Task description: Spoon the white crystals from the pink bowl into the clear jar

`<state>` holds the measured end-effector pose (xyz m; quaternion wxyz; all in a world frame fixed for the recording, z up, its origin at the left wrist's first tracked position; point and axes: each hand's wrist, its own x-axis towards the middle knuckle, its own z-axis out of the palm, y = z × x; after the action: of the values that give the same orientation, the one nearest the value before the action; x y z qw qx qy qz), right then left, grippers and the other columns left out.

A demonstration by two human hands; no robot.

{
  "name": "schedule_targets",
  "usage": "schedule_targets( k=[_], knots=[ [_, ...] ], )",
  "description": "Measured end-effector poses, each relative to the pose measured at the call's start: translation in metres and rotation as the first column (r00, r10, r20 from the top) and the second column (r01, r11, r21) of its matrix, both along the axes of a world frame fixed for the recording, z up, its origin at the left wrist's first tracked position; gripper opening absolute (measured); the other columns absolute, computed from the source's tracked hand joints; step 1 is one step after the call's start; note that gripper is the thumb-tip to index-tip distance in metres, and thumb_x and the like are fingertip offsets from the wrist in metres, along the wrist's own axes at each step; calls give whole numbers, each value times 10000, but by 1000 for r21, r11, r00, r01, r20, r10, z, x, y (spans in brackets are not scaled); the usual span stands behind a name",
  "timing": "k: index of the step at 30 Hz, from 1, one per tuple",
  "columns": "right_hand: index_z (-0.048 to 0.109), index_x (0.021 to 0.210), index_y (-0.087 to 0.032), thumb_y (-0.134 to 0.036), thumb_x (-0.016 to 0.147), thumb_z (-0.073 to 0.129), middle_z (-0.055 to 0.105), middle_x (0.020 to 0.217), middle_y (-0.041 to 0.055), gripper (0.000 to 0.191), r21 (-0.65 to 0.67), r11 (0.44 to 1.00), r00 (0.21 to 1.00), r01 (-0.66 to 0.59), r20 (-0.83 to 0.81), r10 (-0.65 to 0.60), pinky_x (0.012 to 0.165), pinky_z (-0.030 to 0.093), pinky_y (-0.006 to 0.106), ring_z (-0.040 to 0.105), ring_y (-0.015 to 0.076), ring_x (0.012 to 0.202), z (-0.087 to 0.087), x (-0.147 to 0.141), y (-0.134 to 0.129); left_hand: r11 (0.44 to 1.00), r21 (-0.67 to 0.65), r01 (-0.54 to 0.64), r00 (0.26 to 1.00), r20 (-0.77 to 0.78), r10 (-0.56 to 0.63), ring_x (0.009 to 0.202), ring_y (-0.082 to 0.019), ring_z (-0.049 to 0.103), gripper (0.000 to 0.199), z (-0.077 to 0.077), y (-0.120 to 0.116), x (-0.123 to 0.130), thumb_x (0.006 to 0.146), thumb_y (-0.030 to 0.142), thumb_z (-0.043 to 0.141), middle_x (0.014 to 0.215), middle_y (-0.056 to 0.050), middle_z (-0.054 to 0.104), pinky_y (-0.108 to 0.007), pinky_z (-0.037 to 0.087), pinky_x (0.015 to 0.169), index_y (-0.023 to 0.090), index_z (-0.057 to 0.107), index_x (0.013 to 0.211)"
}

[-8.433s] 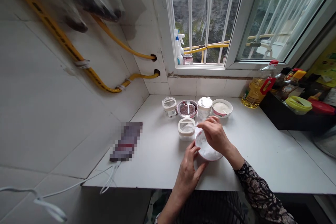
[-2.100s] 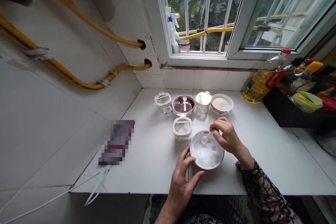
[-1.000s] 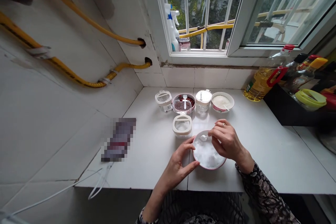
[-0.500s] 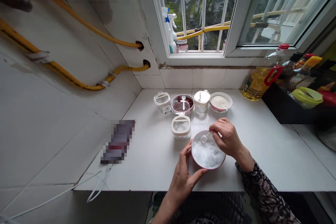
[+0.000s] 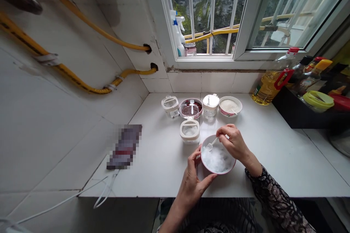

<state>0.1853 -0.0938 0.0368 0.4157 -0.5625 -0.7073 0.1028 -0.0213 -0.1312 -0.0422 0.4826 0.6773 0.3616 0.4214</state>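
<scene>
My left hand (image 5: 193, 174) grips the left and near side of a bowl (image 5: 232, 168) with a pink rim. Inside lies a fine white substance (image 5: 216, 160), like salt or sugar. Between the fingertips of my right hand (image 5: 232, 142) is the handle of a small white spoon (image 5: 210, 147), its scoop down at the white substance near the bowl's far left side. Just beyond the bowl stands a small clear jar (image 5: 189, 139) with a cream-rimmed lid frame and its clear lid flipped up; some white content shows inside.
Along the back stand two more lidded jars (image 5: 170, 106) (image 5: 210, 105), a bowl of dark red grains (image 5: 199, 106) and a bowl of white grains (image 5: 230, 105). An oil bottle (image 5: 266, 87) and a black condiment box (image 5: 287, 111) are at right. A blurred dark object (image 5: 124, 147) with a white cable lies left.
The spoon's scoop has moved slightly left and down within the bowl, with my right hand shifting a little left. My left hand keeps its hold on the bowl.
</scene>
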Motion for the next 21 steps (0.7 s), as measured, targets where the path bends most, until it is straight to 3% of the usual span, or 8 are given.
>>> schedule_targets(
  k=[3,6,9,14,18,21],
  knots=[
    [631,690,-227,-141,794,475,705,669,5,206,-29,1000,1000,-8,-29,7,888,436,384,622,189,696,0,-1,0,1000,8,-2,1000,3,2,1379,-320,543,649,0,0,1,824,342,773,1577,-200,395,-487,497,1110,256,374,1330],
    [631,653,-236,-174,769,472,661,594,4,206,-55,996,991,65,-115,-71,847,446,368,626,214,759,4,2,0,999,40,-7,1000,-5,7,1374,-320,549,612,-1,0,1,836,334,764,1573,-200,403,-489,499,1106,257,392,1315],
    [619,622,-230,-212,735,463,620,548,-4,192,-131,985,960,109,-242,-138,748,456,338,602,192,657,8,5,0,992,124,-18,999,-27,22,1399,-323,521,542,-2,0,0,854,318,748,1577,-188,401,-497,496,1107,261,428,1289],
    [618,619,-210,-273,679,488,569,498,-20,156,-296,953,843,66,-495,-213,544,431,277,542,151,501,9,8,3,978,206,-17,997,-73,33,1412,-328,498,434,-2,1,-2,879,301,718,1565,-180,409,-504,519,1072,263,474,1236],
    [624,645,-203,-273,688,525,576,502,-20,128,-266,963,778,29,-599,-189,558,466,278,550,147,511,8,9,9,978,209,-28,995,-86,46,1388,-333,521,383,2,2,-1,860,295,735,1527,-185,459,-508,502,1086,240,521,1173],
    [645,744,-200,-270,767,546,633,577,-1,123,-171,985,785,21,-608,-122,596,502,296,603,164,569,11,0,13,978,203,-42,995,-79,59,1361,-329,549,363,4,2,-1,845,295,748,1506,-177,488,-495,513,1075,238,542,1139]
  ],
)
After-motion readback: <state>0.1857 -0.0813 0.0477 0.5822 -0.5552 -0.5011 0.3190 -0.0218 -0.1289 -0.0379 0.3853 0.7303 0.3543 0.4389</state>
